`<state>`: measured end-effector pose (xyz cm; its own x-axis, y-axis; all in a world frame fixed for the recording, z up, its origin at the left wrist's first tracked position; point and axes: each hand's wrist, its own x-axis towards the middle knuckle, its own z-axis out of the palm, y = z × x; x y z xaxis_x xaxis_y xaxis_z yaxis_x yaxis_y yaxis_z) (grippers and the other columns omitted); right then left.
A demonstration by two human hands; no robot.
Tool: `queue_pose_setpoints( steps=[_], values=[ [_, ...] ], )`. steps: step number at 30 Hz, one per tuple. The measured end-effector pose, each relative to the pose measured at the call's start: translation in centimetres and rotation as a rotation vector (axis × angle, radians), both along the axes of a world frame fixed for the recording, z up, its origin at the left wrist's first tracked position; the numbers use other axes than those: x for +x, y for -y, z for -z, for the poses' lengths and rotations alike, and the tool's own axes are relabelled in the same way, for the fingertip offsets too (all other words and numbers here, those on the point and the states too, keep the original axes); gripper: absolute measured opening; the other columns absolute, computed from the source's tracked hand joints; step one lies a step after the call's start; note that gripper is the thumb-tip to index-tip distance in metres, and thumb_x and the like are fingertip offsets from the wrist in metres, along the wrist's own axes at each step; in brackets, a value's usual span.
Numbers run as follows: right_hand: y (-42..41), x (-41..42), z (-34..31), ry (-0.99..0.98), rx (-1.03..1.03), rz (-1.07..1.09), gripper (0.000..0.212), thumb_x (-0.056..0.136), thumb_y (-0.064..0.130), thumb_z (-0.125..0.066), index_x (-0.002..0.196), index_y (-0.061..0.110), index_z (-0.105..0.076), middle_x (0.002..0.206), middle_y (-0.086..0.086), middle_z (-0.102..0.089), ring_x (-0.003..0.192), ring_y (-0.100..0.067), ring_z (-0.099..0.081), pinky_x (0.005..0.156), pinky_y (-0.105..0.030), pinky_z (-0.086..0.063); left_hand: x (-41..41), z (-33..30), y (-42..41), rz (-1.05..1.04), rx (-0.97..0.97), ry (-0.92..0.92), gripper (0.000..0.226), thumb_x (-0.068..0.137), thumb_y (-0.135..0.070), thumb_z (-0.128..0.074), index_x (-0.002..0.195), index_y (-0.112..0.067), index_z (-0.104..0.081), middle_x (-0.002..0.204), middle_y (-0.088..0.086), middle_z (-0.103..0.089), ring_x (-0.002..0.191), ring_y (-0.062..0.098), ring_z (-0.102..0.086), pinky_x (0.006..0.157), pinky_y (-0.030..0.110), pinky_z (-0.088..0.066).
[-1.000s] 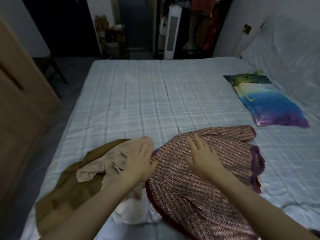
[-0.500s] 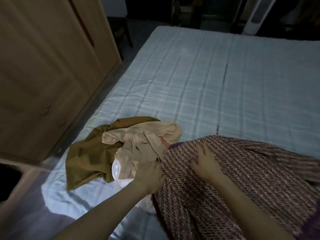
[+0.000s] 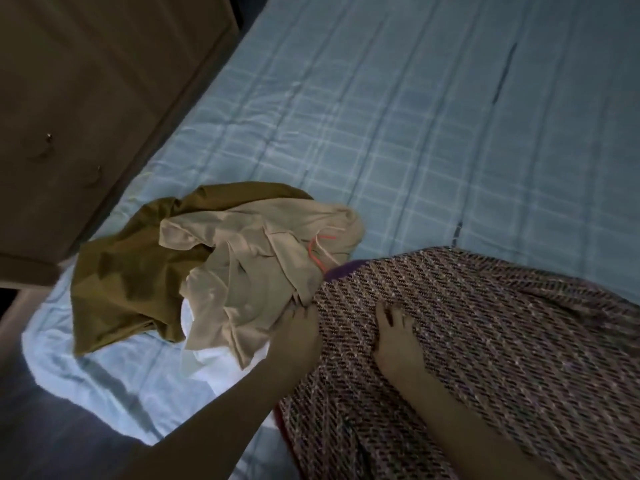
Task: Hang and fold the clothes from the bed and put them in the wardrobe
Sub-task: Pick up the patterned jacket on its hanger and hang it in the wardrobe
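1. Hands: 2. Left hand (image 3: 298, 336) and right hand (image 3: 394, 336), each on a bare forearm.
2. Garments on the bed: 4 visible.
   - 1 patterned woven garment (image 3: 485, 341), maroon with dark diagonal dashes.
   - 1 beige garment (image 3: 249, 265), crumpled.
   - 1 olive-brown garment (image 3: 128, 271), crumpled.
   - 1 white garment (image 3: 211, 362), mostly buried under the beige one.
3. Orange-pink cord (image 3: 315, 252): 1, lying on the beige garment.
4. Bed (image 3: 381, 116): 1, light blue checked sheet.
5. Wardrobe (image 3: 86, 81): 1, wooden.
6. Wardrobe handles: 2 small ones visible, upper handle (image 3: 48, 140) and lower handle (image 3: 98, 173).
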<state>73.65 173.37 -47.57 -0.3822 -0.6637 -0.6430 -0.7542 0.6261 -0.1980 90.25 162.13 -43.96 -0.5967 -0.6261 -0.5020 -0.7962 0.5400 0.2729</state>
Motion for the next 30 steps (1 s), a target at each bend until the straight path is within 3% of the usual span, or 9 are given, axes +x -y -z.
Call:
queue_pose_setpoints(
  steps=[7,13,15,17,20,22,25,28,30],
  values=[
    [0.1,-0.7,1.0,0.029,0.031,-0.022,0.077,0.096,0.028,-0.043,0.153,0.025,0.008,0.159,-0.006,-0.004,0.143,-0.033,-0.011,0.106,-0.047,-0.038,-1.3,2.2,0.7,-0.352,0.156,-0.041,0.074,0.071,-0.049,-0.056,0.131,-0.011,-0.037,0.119,0.014,-0.057,0.109,0.035,-0.056,0.089,0.045,-0.048],
    [0.2,-2.3,0.9,0.206,0.042,0.016,0.078,0.095,0.029,-0.045,0.154,0.025,0.005,0.159,-0.009,-0.002,0.144,-0.037,-0.005,0.117,-0.046,-0.020,-2.0,1.9,0.8,-0.283,0.131,0.015,0.055,0.079,-0.033,-0.063,0.129,-0.017,-0.049,0.134,0.011,-0.044,0.119,0.034,-0.051,0.096,0.045,-0.045],
    [0.3,-3.1,0.9,0.297,0.050,0.035,0.077,0.094,0.028,-0.045,0.155,0.023,0.003,0.160,-0.007,0.000,0.146,-0.034,-0.001,0.119,-0.043,-0.008,-2.0,1.5,0.6,-0.262,0.130,-0.001,0.043,0.081,-0.037,-0.060,0.119,-0.017,-0.057,0.125,0.009,-0.055,0.113,0.031,-0.056,0.091,0.040,-0.048],
    [0.3,-3.3,0.5,0.425,0.006,0.120,0.072,0.088,0.030,-0.046,0.153,0.029,-0.014,0.160,0.000,-0.007,0.147,-0.024,-0.008,0.120,-0.037,-0.008,-2.1,0.7,0.0,-0.257,0.217,-0.057,0.029,0.081,-0.040,-0.059,0.101,-0.019,-0.061,0.106,0.007,-0.067,0.101,0.029,-0.061,0.083,0.036,-0.049],
    [0.3,-2.8,-1.5,0.549,-0.158,0.348,0.045,0.089,0.018,-0.049,0.133,0.024,-0.053,0.137,-0.005,-0.053,0.129,-0.019,-0.047,0.102,-0.023,-0.035,-2.3,-1.1,-2.2,-0.223,0.398,-0.151,0.015,0.074,-0.039,-0.061,0.073,-0.029,-0.049,0.087,0.002,-0.069,0.088,0.026,-0.064,0.074,0.033,-0.049],
    [0.1,-2.6,-3.4,0.519,-0.250,0.430,0.029,0.090,0.005,-0.050,0.114,0.007,-0.066,0.115,-0.011,-0.066,0.112,-0.023,-0.058,0.088,-0.025,-0.041,-2.6,-2.3,-3.8,-0.231,0.442,-0.223,0.016,0.070,-0.047,-0.056,0.070,-0.034,-0.046,0.084,0.002,-0.068,0.088,0.025,-0.065,0.072,0.034,-0.047],
    [-1.1,-3.1,-6.6,0.370,-0.440,0.527,0.019,0.084,0.005,-0.058,0.088,0.023,-0.063,0.092,-0.001,-0.067,0.091,-0.019,-0.064,0.080,-0.023,-0.046,-2.9,-4.4,-4.5,-0.272,0.442,-0.291,0.021,0.065,-0.049,-0.049,0.080,-0.036,-0.054,0.082,-0.006,-0.068,0.090,0.018,-0.066,0.078,0.038,-0.053],
    [-2.1,-4.9,-9.9,0.131,-0.542,0.551,0.036,0.083,0.007,-0.063,0.116,0.013,-0.048,0.116,-0.007,-0.049,0.104,-0.022,-0.053,0.088,-0.029,-0.044,-3.4,-7.2,-3.6,-0.259,0.422,-0.380,0.043,0.071,-0.030,-0.051,0.111,-0.030,-0.067,0.102,-0.010,-0.073,0.101,0.009,-0.065,0.086,0.031,-0.052],
    [-2.4,-6.3,-12.1,0.015,-0.571,0.433,0.054,0.088,0.012,-0.060,0.136,0.012,-0.036,0.132,-0.008,-0.038,0.113,-0.025,-0.047,0.092,-0.039,-0.045,-3.6,-9.9,-3.1,-0.199,0.444,-0.461,0.043,0.073,-0.016,-0.054,0.111,-0.027,-0.071,0.103,-0.016,-0.072,0.099,-0.003,-0.063,0.084,0.019,-0.046]
  ],
)
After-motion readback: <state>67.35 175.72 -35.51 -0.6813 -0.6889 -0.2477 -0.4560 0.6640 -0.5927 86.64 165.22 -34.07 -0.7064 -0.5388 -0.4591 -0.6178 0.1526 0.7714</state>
